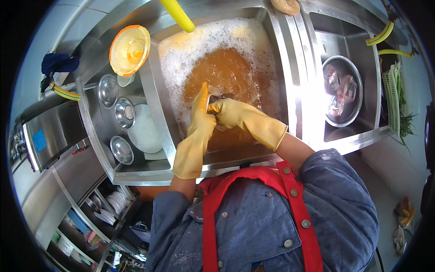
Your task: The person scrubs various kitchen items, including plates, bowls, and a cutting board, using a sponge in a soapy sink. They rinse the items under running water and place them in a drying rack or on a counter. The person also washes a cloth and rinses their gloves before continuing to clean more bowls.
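Both my hands wear yellow rubber gloves and meet above the brown, sudsy water (222,69) in the middle basin of a stainless-steel sink (283,73). In my left hand (200,114) is a small vessel with a white rim (208,101), probably a cup or bowl, mostly covered by the gloves. My right hand (232,112) presses against it, its fingers curled around a dark, wet item (222,97) that may be a scrubbing pad. The water is stirred up just beyond my fingers. Gloves and splashes hide most of both items.
A yellow hose (178,15) hangs over the basin's far edge. The left basin holds steel bowls (121,149) and a round white board or lid (144,129); an orange-rimmed bowl (129,50) tilts above it. At right, a steel basin (361,91) contains plastic-wrapped pieces (340,88).
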Demonstrator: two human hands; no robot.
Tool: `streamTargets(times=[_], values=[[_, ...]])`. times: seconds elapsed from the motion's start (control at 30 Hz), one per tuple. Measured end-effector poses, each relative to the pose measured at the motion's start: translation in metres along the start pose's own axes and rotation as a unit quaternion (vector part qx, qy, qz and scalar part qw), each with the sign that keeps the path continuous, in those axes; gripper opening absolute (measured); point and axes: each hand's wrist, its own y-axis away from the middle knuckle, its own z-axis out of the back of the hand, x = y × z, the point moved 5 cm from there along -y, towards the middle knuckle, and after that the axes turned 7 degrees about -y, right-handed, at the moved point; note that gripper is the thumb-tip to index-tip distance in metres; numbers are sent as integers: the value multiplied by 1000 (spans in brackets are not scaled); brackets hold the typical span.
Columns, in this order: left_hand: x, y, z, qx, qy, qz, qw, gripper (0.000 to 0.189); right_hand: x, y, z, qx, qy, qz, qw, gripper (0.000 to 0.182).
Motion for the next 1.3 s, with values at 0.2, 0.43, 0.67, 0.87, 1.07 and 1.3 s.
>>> streamTargets(times=[0.2, 0.43, 0.67, 0.87, 1.07, 1.3], values=[[14, -30, -19, 112, 185, 175, 961, 59, -37, -31, -11, 222, 297, 1, 929, 54], [20, -63, 38, -68, -13, -105, 992, 57, -70, -34, 20, -52, 230, -236, 942, 39], [6, -30, 31, 27, 366, 126, 922, 43, -80, 8, 26, -161, -163, -136, 964, 36], [42, -25, 12, 25, 330, 92, 939, 36, 7, 73, 1, -238, -126, 192, 944, 27], [18, 7, -1, 219, 273, 201, 915, 29, 44, 79, 20, -303, -342, 91, 885, 27], [38, 11, -32, 102, 237, 72, 963, 31, -27, 25, 40, -276, -152, 62, 947, 24]])
